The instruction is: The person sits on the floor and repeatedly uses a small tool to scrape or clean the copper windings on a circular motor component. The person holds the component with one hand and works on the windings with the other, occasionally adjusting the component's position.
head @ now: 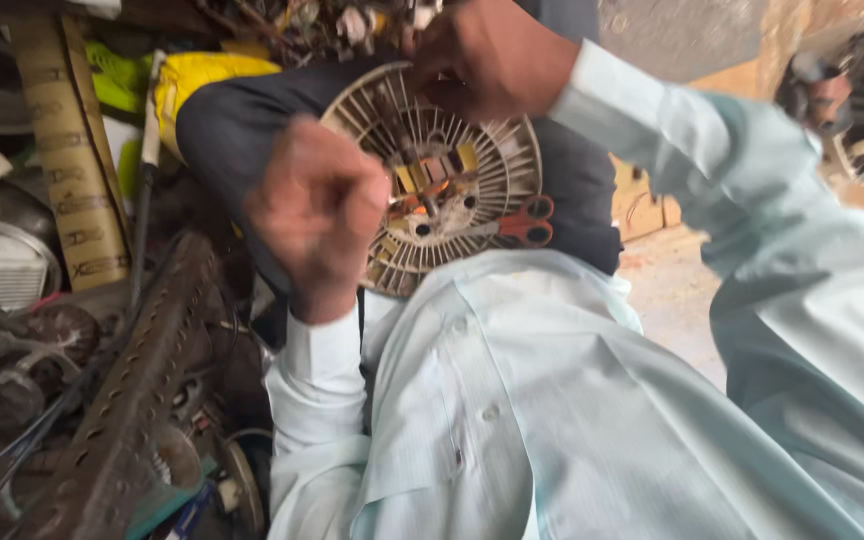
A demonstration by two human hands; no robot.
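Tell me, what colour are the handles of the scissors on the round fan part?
The scissors have red handles, seen in the head view.

Your view is lit by soft, even daylight, brightest toward two o'clock on the pale floor [677, 290], while the clutter at nine o'clock sits in dim shadow. Motion blur smears your left hand [317, 215] and right hand [492, 55]; the finned disc [452, 180] stays fairly sharp.
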